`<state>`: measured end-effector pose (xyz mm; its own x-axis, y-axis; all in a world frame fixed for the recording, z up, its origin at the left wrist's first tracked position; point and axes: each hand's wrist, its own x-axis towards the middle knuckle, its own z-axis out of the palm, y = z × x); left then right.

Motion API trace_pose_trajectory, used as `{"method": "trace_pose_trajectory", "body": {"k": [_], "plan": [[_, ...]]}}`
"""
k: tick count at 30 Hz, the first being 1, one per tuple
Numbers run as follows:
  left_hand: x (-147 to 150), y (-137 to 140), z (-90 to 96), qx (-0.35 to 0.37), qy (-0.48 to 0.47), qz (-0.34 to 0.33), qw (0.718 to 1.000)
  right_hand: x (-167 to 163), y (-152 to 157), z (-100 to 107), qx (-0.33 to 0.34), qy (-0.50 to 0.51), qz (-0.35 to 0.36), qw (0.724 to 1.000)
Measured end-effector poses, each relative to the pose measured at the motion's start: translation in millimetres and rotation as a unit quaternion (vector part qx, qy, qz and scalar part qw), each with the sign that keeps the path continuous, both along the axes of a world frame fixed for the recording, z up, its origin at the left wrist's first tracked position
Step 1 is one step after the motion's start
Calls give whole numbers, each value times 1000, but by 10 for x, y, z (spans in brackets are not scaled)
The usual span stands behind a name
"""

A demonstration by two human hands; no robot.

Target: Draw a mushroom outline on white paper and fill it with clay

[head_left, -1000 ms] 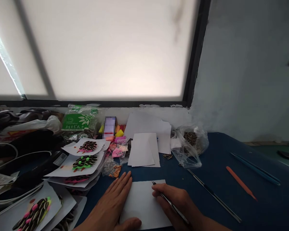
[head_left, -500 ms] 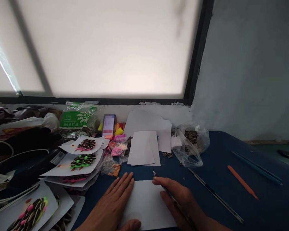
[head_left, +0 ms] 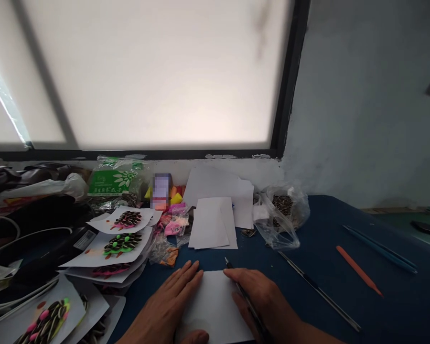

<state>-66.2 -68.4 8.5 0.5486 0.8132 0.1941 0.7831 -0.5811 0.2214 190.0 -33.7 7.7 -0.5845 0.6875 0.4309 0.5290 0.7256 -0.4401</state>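
Note:
A white sheet of paper (head_left: 213, 301) lies in front of me on the blue tabletop. My left hand (head_left: 168, 306) rests flat along its left side, fingers stretched out and the thumb near the bottom of the sheet. In my right hand (head_left: 267, 298) is a dark pen (head_left: 249, 305), gripped between thumb and fingers over the sheet's right part. The pen's tip points away from me, near the paper's far edge. I see no marks on the bare sheet.
To the left lie stacked cards (head_left: 123, 246) decorated with sunflower seeds and coloured clay. Behind are blank papers (head_left: 211, 224), a phone (head_left: 161, 191), clay packets (head_left: 174, 224) and a bag of seeds (head_left: 283, 208). Tweezers (head_left: 320, 289), an orange tool (head_left: 358, 270) and blue tweezers (head_left: 380, 248) lie right.
My right hand and the pen have shifted slightly left over the paper. My left hand stays flat in nearly the same place. The whole view has tilted a little.

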Motion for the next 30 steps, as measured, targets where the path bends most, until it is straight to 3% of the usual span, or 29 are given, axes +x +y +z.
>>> {"method": "trace_pose_trajectory", "body": {"k": [7, 15, 22, 30], "plan": [[23, -50, 39, 9, 11, -14, 1000, -13, -3, -80, 55, 18, 12, 998], [188, 10, 5, -48, 67, 10, 997, -44, -48, -11, 42, -9, -20, 999], [116, 6, -146, 35, 22, -14, 999, -38, -57, 13, 47, 24, -11, 999], [105, -71, -10, -12, 7, -15, 1000, -52, -41, -15, 65, 42, -36, 996]]}}
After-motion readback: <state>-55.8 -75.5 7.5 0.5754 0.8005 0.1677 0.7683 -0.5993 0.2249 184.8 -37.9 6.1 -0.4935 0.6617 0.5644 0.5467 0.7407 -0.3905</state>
